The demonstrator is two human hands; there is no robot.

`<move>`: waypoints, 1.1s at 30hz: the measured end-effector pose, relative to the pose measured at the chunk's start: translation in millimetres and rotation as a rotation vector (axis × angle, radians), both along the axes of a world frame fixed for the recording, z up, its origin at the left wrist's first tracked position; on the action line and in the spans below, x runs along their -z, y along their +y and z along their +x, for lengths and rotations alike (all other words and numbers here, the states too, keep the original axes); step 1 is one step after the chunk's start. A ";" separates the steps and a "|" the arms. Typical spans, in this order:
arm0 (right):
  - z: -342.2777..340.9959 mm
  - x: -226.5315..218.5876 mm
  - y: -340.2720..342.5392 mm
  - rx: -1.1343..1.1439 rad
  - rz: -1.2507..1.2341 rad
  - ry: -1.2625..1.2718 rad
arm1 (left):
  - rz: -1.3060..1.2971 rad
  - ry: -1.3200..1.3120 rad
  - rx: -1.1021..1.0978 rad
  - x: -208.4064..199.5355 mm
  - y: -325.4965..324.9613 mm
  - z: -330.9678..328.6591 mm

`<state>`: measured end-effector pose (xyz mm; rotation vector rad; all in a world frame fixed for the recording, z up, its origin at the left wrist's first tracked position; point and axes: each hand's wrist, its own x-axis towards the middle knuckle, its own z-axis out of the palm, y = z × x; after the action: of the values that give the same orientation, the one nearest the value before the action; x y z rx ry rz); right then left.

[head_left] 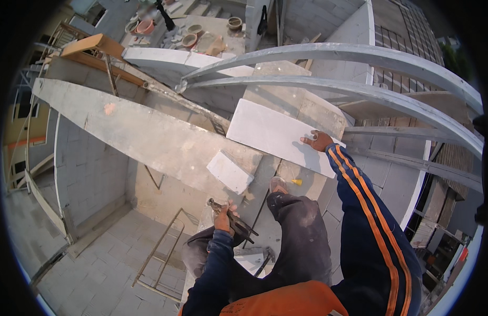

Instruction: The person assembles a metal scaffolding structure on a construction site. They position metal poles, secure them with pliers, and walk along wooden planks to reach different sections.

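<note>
My left hand (223, 217) is closed around a dark metal tool (241, 226) with a knobbed end and a forked end, held above my left thigh. I cannot make out its exact kind. To the right, my right hand (319, 141) lies on the far right part of a long white block (278, 131), its fingers apart and not wrapped round it. A smaller white block piece (231, 171) rests on the boards between the hands, nearer the left one. Close to my foot is a small yellow object (296, 181).
A long plank (144, 134) spans from the far left over a lower floor (112, 263). Curved metal tubes (328, 81) arch across the right. A metal frame (159, 258) stands below left. Several buckets (189, 40) sit at the back. Between my legs lies another white piece (250, 260).
</note>
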<state>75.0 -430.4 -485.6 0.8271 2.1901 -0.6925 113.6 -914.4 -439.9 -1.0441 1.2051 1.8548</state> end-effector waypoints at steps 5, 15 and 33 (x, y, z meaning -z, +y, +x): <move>-42.2 63.4 -18.5 -0.319 0.271 0.137 | 0.166 -0.021 0.268 98.5 110.3 12.7; -25.9 144.8 31.4 -0.174 0.215 0.197 | 0.135 -0.065 0.323 232.9 203.4 -22.5; 14.1 65.3 3.0 -0.282 0.290 0.199 | 0.453 -0.084 0.131 243.1 217.6 -12.6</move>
<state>89.1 -427.4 -550.9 0.5887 2.5633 -0.3340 101.0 -696.8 -683.0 -0.7611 0.7352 1.8429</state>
